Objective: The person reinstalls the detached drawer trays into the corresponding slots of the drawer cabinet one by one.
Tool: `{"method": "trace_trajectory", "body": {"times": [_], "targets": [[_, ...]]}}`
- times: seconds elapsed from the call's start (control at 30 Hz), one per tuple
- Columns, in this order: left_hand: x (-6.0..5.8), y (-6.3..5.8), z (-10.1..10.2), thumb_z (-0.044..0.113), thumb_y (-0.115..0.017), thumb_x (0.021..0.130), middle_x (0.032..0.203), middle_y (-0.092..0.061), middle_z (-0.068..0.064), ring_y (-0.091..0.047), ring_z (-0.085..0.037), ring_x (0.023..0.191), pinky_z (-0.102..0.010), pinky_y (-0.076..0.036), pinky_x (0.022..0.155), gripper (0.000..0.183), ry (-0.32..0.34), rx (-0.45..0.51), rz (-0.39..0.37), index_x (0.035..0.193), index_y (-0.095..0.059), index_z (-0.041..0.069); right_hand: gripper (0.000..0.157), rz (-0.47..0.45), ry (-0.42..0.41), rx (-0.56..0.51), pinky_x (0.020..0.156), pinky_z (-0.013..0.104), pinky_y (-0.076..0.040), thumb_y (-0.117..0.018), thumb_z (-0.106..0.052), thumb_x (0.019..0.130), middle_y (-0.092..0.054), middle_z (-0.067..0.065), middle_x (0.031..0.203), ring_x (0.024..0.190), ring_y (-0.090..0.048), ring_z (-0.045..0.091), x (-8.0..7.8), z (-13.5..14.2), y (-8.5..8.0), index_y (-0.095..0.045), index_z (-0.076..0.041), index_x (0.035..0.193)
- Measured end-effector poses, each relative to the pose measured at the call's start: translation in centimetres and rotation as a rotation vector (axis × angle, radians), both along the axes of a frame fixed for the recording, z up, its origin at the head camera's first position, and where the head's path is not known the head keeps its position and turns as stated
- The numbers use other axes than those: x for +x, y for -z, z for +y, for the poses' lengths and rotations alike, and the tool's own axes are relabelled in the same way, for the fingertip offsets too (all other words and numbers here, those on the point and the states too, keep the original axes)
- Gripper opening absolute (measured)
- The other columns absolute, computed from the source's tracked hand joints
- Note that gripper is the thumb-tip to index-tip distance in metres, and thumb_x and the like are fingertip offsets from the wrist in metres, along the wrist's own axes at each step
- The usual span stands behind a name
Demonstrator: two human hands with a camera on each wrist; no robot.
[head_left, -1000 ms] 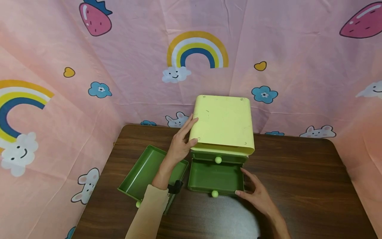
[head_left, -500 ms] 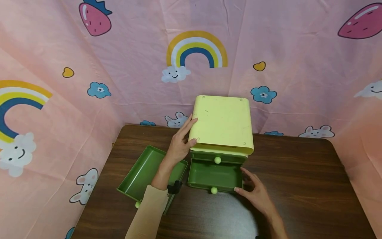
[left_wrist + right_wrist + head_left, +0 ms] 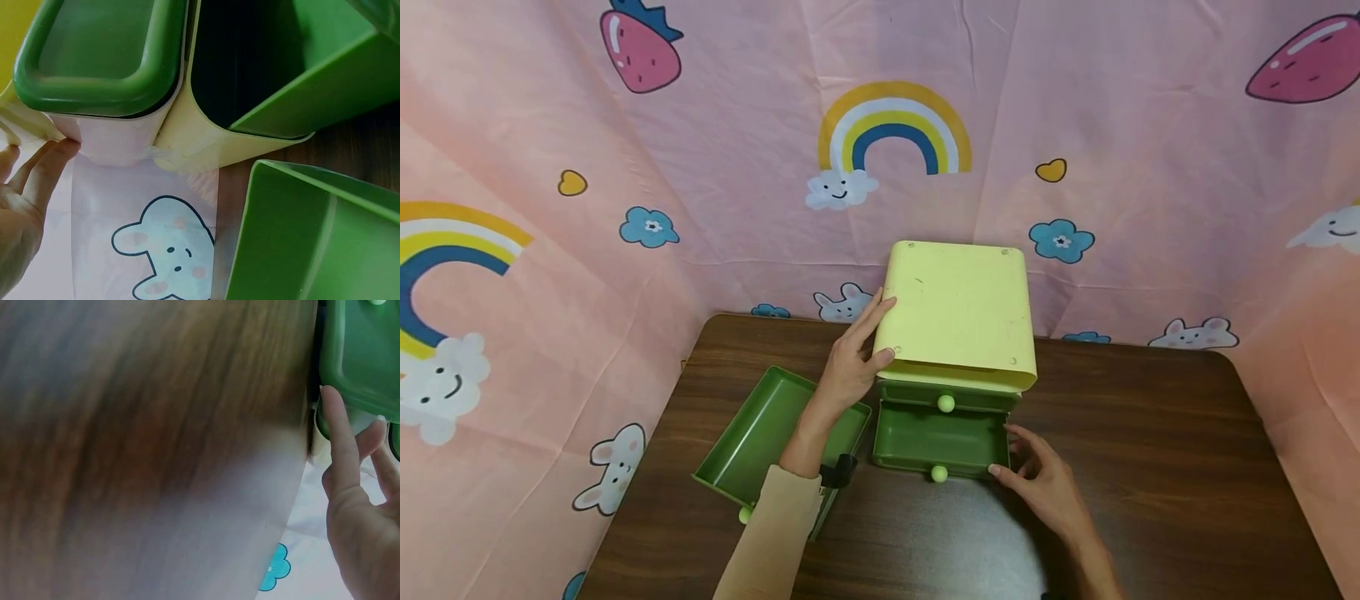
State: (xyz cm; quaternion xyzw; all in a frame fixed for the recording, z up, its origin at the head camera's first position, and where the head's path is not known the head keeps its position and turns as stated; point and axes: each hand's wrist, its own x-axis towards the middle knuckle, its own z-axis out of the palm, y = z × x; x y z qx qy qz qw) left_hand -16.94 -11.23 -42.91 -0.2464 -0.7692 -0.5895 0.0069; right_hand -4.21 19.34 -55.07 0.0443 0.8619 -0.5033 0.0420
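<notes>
A pale yellow cabinet [image 3: 955,304] stands near the back of the table. Its top slot shows no drawer front. Below, a green drawer front with a round knob [image 3: 946,403] sits in place, and the lowest green drawer [image 3: 943,437] is pulled partway out. My left hand [image 3: 848,367] rests on the cabinet's left side and top edge, fingers extended. At the lowest drawer's front right corner, my right hand [image 3: 1045,483] touches with its straight thumb on the front and fingers along the side. In the right wrist view, the thumb lies against that drawer's front [image 3: 369,356].
A loose green drawer [image 3: 760,433] lies at an angle on the brown wooden table [image 3: 1150,450], left of the cabinet and partly under my left forearm. Patterned pink cloth [image 3: 760,125] hangs behind the table and along both sides.
The lowest drawer has slid a little further into the cabinet, its knob shifting back. My right hand has moved slightly with it. My left hand stays on the cabinet.
</notes>
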Motion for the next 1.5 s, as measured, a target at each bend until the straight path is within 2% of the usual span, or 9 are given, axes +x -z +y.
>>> {"method": "trace_trajectory", "body": {"times": [0.3, 0.43, 0.63, 0.8, 0.93, 1.03, 1.2, 1.37, 1.5], "targets": [[0.1, -0.2, 0.0, 0.081, -0.045, 0.082, 0.163, -0.020, -0.016, -0.039, -0.038, 0.139, -0.040, -0.056, 0.075, 0.101, -0.039, -0.045, 0.034, 0.154, -0.039, 0.010, 0.063, 0.000, 0.020, 0.025, 0.059, 0.029, -0.049, -0.082, -0.041, 0.082, -0.063, 0.008, 0.112, 0.074, -0.059, 0.018, -0.5, -0.2, -0.1, -0.057, -0.025, 0.137], [0.0, -0.1, 0.0, 0.081, -0.043, 0.082, 0.163, -0.021, -0.016, -0.040, -0.038, 0.139, -0.038, -0.055, 0.071, 0.101, -0.042, -0.051, 0.049, 0.154, -0.039, 0.010, 0.062, -0.012, 0.036, -0.003, 0.061, 0.029, -0.049, -0.082, -0.040, 0.083, -0.062, 0.009, 0.112, 0.076, -0.060, 0.018, -1.0, -0.4, -0.4, -0.057, -0.024, 0.137], [0.0, -0.2, 0.1, 0.081, -0.044, 0.082, 0.163, -0.021, -0.014, -0.038, -0.037, 0.141, -0.042, -0.056, 0.077, 0.101, -0.038, -0.044, 0.047, 0.154, -0.039, 0.011, 0.060, 0.008, 0.036, -0.037, 0.061, 0.029, -0.049, -0.084, -0.033, 0.082, -0.062, 0.010, 0.112, 0.076, -0.060, 0.018, -0.9, -0.3, -0.5, -0.058, -0.021, 0.135], [-0.1, -0.1, -0.1, 0.080, -0.046, 0.082, 0.164, -0.019, -0.013, -0.034, -0.035, 0.144, -0.041, -0.055, 0.080, 0.101, -0.026, -0.034, 0.026, 0.154, -0.039, 0.010, 0.058, 0.047, 0.037, -0.045, 0.060, 0.027, -0.048, -0.085, -0.027, 0.081, -0.063, 0.010, 0.110, 0.074, -0.059, 0.016, -0.9, -0.3, -0.4, -0.060, -0.021, 0.132], [-0.1, -0.2, -0.1, 0.080, -0.047, 0.081, 0.164, -0.018, -0.014, -0.033, -0.035, 0.144, -0.041, -0.054, 0.080, 0.102, -0.014, -0.018, 0.004, 0.154, -0.038, 0.010, 0.055, 0.057, 0.058, -0.036, 0.059, 0.026, -0.047, -0.085, -0.025, 0.081, -0.063, 0.011, 0.107, 0.072, -0.058, 0.015, -1.1, -0.5, -0.3, -0.060, -0.016, 0.129], [-0.1, -0.2, -0.1, 0.079, -0.047, 0.081, 0.164, -0.017, -0.014, -0.033, -0.035, 0.144, -0.042, -0.054, 0.081, 0.102, -0.012, -0.011, 0.000, 0.154, -0.038, 0.010, 0.060, 0.039, 0.089, -0.024, 0.060, 0.026, -0.046, -0.085, -0.024, 0.081, -0.063, 0.011, 0.106, 0.073, -0.057, 0.016, -1.4, -0.6, -0.4, -0.053, -0.013, 0.130], [-0.2, -0.2, 0.1, 0.079, -0.047, 0.082, 0.164, -0.019, -0.016, -0.034, -0.036, 0.143, -0.041, -0.055, 0.079, 0.101, -0.021, -0.009, 0.031, 0.154, -0.039, 0.009, 0.077, 0.012, 0.100, -0.006, 0.065, 0.027, -0.048, -0.084, -0.027, 0.082, -0.061, 0.009, 0.106, 0.080, -0.058, 0.018, -2.2, -0.5, -0.6, -0.041, -0.016, 0.145], [-0.1, -0.2, 0.1, 0.080, -0.044, 0.082, 0.162, -0.022, -0.017, -0.039, -0.038, 0.140, -0.035, -0.054, 0.070, 0.101, -0.046, -0.024, 0.075, 0.152, -0.042, 0.008, 0.081, -0.024, 0.096, 0.004, 0.068, 0.028, -0.048, -0.081, -0.037, 0.084, -0.061, 0.008, 0.109, 0.085, -0.060, 0.019, -2.7, -0.2, -0.7, -0.040, -0.016, 0.150], [-0.1, 0.0, 0.1, 0.081, -0.044, 0.081, 0.162, -0.024, -0.016, -0.041, -0.037, 0.138, -0.029, -0.051, 0.064, 0.101, -0.052, -0.022, 0.076, 0.152, -0.042, 0.008, 0.080, -0.070, 0.095, -0.011, 0.071, 0.028, -0.048, -0.079, -0.047, 0.084, -0.061, 0.007, 0.111, 0.089, -0.059, 0.019, -3.1, -0.1, -0.8, -0.043, -0.014, 0.148]]}}
